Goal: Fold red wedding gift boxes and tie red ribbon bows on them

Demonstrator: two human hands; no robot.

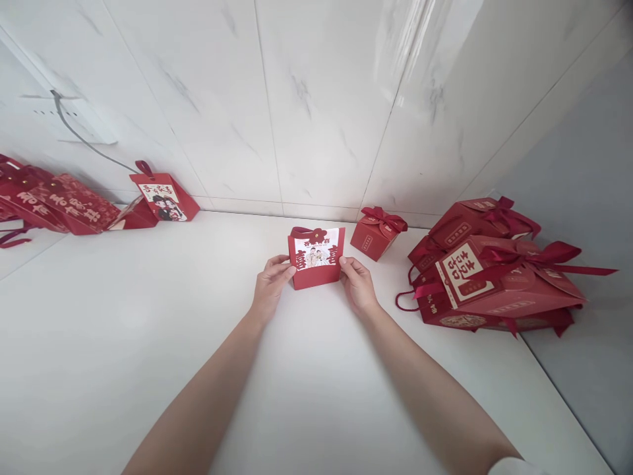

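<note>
A red carton (317, 278) printed with a couple is upright, just left of a small bow-tied box (376, 237). Left hand (271, 282) and right hand (358, 284) pinch its opposite side edges, a sound hold for what looks like light, stiff, easily creased card. Its printed front faces the wearer, ribboned edge uppermost; foreshortening leaves its long axis uncertain.

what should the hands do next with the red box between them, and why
Probably ease both hands off gently, watching that the red box stays upright: the left hand and right hand hold its opposite sides, its printed front faces the person, and its base appears to rest on the white table.
</note>
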